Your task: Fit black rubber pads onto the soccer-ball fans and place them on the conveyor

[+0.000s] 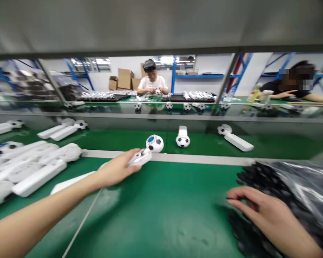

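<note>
My left hand (115, 168) grips the white handle (140, 157) of a toy with a black-and-white soccer ball head (154, 143), and the ball sticks out past my fingers over a grey rail (193, 158). My right hand (266, 215) hangs, slightly blurred, just over a heap of small black parts (254, 182) and holds nothing I can see. Those parts spill from a glossy plastic bag (304, 182) on the green work mat (161, 215). Part of the heap is hidden under my right hand.
Several white soccer-ball toys (29, 168) lie in a pile at the left. More stand on the green shelf beyond the rail, such as one (182, 140). Behind a glass panel (161, 107), two co-workers (152, 77) sit among toys, cardboard boxes and blue racks.
</note>
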Tool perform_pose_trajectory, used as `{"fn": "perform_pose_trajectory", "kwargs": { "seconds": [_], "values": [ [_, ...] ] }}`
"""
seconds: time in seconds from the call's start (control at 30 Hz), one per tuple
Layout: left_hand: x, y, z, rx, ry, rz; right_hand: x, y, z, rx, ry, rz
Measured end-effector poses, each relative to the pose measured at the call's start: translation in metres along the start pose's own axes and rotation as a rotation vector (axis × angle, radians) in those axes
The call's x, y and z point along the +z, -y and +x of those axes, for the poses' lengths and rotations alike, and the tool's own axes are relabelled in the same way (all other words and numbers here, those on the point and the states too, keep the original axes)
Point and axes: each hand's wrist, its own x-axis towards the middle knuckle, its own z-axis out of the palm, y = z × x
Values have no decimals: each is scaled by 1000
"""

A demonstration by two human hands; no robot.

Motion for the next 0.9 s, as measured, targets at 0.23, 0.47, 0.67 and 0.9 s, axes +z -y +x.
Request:
{"fn": "perform_pose_trajectory", "kwargs": {
  "seconds": [0.23, 0.47, 0.67, 0.9],
  "values": [
    [58, -52, -84, 286, 181, 138, -9, 47, -3, -41, 147, 242],
    [86, -110, -50, 500, 126, 133, -2, 58, -16, -190, 89, 280],
    [92, -118, -48, 472, 223, 50, -7, 55, -14, -164, 36, 338],
    [61, -94, -35, 380, 249, 252, -13, 47, -7, -128, -64, 354]
  ]
}}
